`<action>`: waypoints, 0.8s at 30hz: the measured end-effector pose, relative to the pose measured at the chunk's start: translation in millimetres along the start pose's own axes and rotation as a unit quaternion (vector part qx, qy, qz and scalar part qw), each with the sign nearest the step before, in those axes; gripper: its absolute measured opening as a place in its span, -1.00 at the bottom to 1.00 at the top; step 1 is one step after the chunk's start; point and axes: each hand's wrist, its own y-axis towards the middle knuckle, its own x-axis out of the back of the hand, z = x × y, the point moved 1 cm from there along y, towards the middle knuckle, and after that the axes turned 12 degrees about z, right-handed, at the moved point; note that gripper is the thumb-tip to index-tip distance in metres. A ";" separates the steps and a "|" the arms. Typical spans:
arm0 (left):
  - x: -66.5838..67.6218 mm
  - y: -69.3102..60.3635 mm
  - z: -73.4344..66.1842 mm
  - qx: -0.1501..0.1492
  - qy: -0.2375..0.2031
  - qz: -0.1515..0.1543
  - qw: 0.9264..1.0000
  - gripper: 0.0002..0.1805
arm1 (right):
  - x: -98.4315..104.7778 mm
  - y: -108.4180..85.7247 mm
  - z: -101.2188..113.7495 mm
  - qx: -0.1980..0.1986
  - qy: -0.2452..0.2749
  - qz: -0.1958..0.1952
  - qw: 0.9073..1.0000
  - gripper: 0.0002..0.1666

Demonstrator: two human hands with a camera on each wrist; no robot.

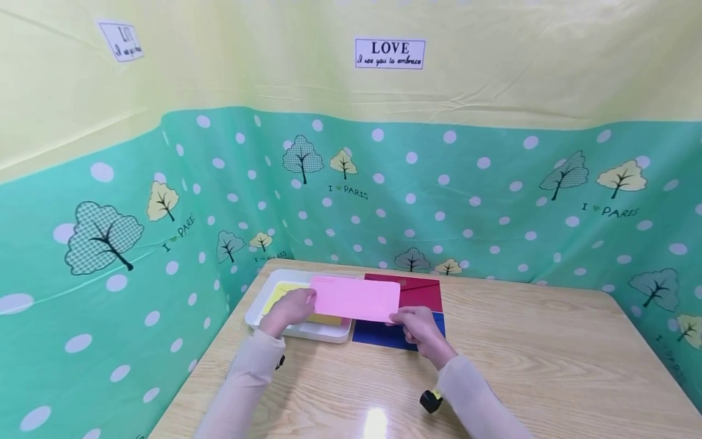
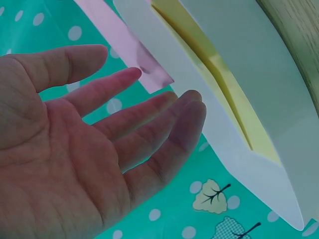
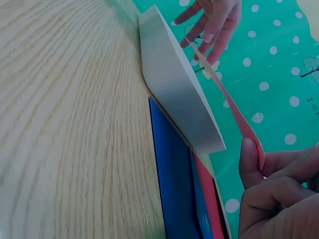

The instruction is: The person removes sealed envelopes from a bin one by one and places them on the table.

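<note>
A pink envelope point(image 1: 356, 299) is held up in the air above the white tray point(image 1: 315, 332) and the table. My right hand point(image 1: 421, 329) pinches its right end between thumb and curled index finger, as the right wrist view also shows. At the other end is my left hand point(image 1: 290, 306), its fingers spread and the thumb apart from them. In the left wrist view the index fingertip point(image 2: 133, 73) is at the pink envelope's corner; whether it touches, I cannot tell. Inside the tray lies a yellow envelope point(image 1: 276, 296), partly hidden, with a bit of pink beside it.
Right of the tray, a red envelope point(image 1: 425, 294) lies behind a blue envelope point(image 1: 384, 334) on the wooden table point(image 1: 548, 353). A green and yellow printed cloth point(image 1: 466, 183) hangs behind the table and along its left. A black object point(image 1: 430, 401) shows by the right wrist.
</note>
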 end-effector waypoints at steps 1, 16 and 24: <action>-1.3 0.0 -0.4 0.000 -0.003 -0.001 1.000 -0.52 | 1.6 -0.9 -0.7 -0.001 0.001 -0.001 1.000 -0.57; -17.8 -5.4 -16.4 -0.020 -0.019 -0.026 0.999 -0.50 | 21.0 -16.6 -11.7 -0.005 -0.009 -0.020 1.000 -0.62; -30.7 -8.8 -30.1 -0.014 -0.022 -0.055 0.998 -0.36 | 32.9 -23.2 -19.2 -0.008 -0.007 -0.031 0.999 -0.63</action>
